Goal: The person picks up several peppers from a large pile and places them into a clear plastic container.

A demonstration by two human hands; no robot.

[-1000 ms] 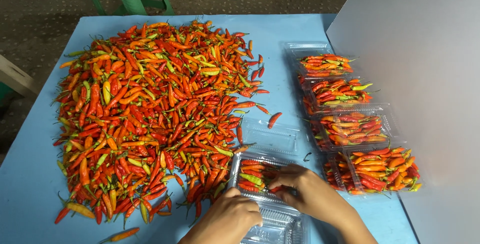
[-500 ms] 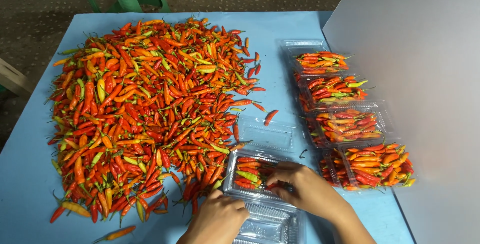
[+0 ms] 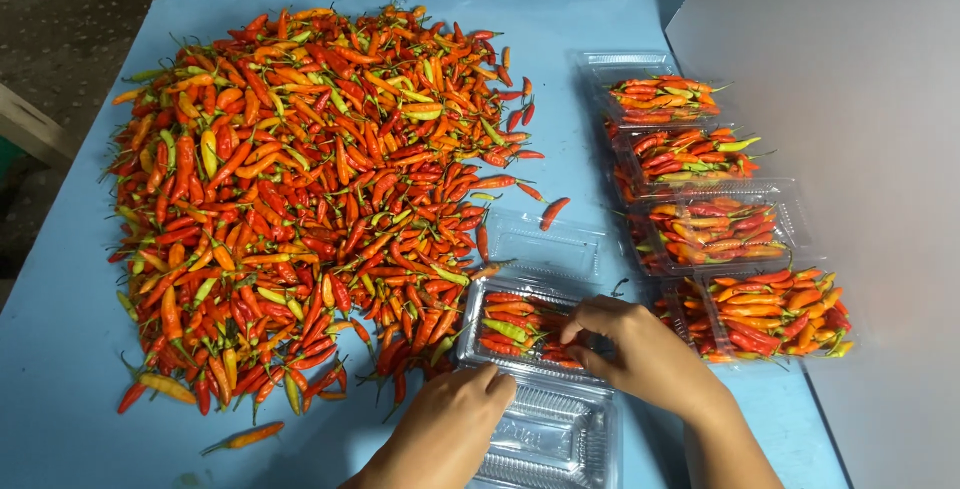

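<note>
A broad heap of red, orange and green chili peppers (image 3: 310, 199) covers the left and middle of the blue table (image 3: 60, 369). Near its right edge, the left hand (image 3: 450, 429) rests with fingers together on the near rim of a clear plastic clamshell container (image 3: 530, 334), which is partly filled with chilies, its open lid (image 3: 545, 439) lying nearer still. The right hand (image 3: 640, 354) reaches into the same tray, fingertips pinched together over the chilies. An empty clear tray (image 3: 550, 244) lies just beyond. Further right, four filled clamshell boxes (image 3: 700, 199) stand in a row running from far to near beside a grey board (image 3: 860, 149).
</note>
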